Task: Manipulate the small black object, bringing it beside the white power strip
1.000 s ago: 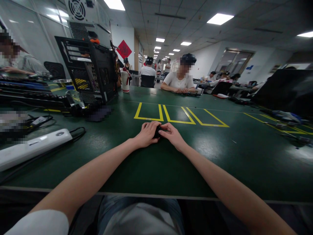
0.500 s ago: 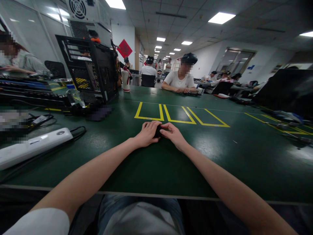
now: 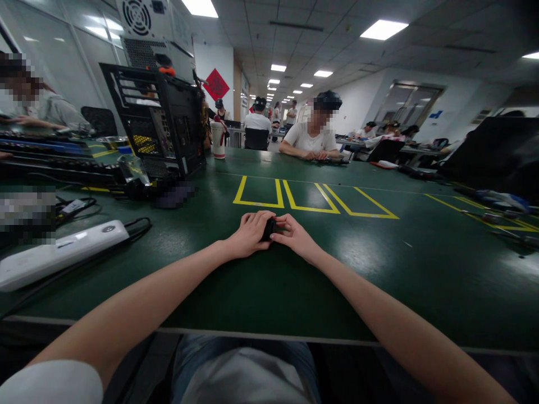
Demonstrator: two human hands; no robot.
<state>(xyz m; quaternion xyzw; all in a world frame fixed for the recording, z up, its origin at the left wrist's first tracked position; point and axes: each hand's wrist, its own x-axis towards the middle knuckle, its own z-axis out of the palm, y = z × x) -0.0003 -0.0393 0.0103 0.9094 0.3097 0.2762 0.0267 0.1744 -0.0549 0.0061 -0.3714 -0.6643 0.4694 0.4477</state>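
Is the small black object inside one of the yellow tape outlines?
No, the small black object sits between the left hand and the right hand, on the near side of the yellow tape outlines.

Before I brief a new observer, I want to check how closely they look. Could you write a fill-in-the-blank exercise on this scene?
1. The small object between the left hand and the right hand is coloured ____.
2. The tabletop is coloured ____.
3. Directly ahead of the hands, the yellow tape outlines number ____.
4. The long white device lies toward the person's ____ side.

Missing words: black; green; three; left.
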